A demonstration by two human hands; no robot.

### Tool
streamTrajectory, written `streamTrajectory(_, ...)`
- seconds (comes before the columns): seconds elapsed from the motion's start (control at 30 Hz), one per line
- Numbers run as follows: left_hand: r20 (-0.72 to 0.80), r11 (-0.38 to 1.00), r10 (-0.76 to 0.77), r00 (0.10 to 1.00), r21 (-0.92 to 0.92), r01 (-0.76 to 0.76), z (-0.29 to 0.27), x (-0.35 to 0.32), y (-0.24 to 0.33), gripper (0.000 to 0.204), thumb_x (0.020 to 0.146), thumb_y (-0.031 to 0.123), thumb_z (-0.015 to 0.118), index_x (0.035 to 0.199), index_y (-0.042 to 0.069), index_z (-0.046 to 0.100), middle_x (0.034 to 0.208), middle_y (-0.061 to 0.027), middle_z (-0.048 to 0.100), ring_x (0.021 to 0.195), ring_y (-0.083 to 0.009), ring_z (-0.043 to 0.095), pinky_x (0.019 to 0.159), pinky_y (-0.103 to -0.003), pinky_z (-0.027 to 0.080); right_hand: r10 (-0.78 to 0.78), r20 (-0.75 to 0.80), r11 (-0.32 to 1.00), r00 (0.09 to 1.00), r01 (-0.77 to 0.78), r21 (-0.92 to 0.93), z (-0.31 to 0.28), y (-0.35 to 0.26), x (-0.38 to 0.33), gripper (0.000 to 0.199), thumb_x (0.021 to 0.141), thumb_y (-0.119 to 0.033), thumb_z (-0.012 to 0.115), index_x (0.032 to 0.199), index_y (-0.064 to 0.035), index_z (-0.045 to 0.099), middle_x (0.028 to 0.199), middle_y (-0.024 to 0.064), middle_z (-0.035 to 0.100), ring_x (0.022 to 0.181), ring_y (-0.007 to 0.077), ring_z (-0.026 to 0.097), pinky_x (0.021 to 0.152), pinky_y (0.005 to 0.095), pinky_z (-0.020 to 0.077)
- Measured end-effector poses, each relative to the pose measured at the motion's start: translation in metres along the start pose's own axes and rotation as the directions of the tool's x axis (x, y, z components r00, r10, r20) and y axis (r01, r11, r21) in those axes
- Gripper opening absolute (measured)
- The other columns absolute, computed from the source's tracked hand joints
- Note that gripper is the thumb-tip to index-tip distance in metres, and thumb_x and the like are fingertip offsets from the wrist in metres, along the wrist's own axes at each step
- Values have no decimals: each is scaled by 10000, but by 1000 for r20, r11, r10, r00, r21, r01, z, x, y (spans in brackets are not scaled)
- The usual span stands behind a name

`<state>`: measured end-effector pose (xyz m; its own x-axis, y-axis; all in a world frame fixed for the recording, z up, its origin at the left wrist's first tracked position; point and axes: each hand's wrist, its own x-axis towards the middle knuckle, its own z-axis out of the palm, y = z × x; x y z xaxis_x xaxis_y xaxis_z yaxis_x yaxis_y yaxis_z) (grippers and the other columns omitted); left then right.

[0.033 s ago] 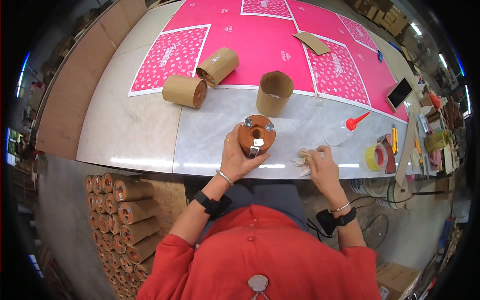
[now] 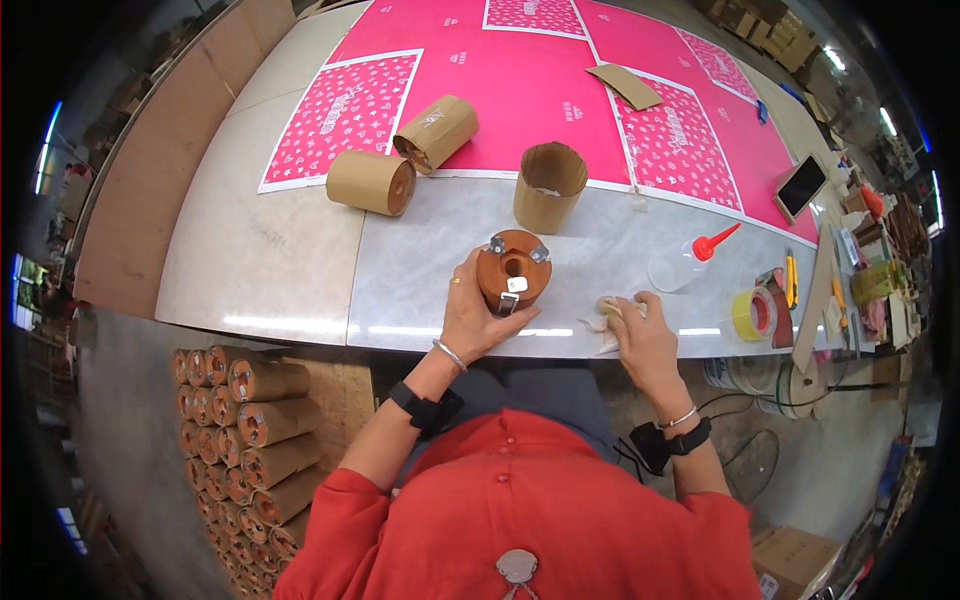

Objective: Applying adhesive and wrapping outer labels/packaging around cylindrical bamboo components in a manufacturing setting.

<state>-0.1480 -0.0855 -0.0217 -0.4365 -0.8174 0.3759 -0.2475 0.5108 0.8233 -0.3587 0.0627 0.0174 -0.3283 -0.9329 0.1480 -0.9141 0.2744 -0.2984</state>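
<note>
The fingers of the left hand are wrapping the near left side of a brown cylinder, the thumb lying across its front; its round end, with a hole and metal clips, is facing up by the bench's near edge. The right hand's fingers are pinching narrowly on a pale cloth, just above the bench. Behind the cylinder, an open cardboard tube is standing upright, and two wrapped rolls, one nearer and one farther, are lying over to the left. On the right I'm seeing a bottle with a red nozzle, and beyond it a yellow tape roll is resting near the edge. A pink sheet is covering the far part, while more rolls are standing stacked below, on the left.
</note>
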Motion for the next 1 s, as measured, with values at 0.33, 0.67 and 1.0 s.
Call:
streamTrajectory(0.33,33,996,44,999,70,-46,-36,24,28,1058,591,414,836,1381,-31,292,1283,-215,435,1150,-343,449,970,-455,372,-206,-234,977,950,187,-103,18,8,-5,429,810,-184,662,1216,-79,573,1153,191,512,981,317,567,690,369,538)
streamTrajectory(0.67,279,936,-211,937,-220,276,-51,39,43,804,669,200,832,1296,5,368,1180,-130,491,1117,-219,506,954,-344,432,-104,-216,994,971,94,-55,11,31,-7,321,800,-74,629,1120,-47,612,1030,101,578,847,281,569,682,366,509)
streamTrajectory(1.0,-19,980,-154,988,124,155,-17,-17,5,875,615,368,844,1279,-10,418,1147,-170,506,1018,-299,501,890,-402,415,-162,-445,772,881,394,499,-6,-68,41,184,795,-30,584,976,-47,605,879,133,543,796,311,551,664,375,473)
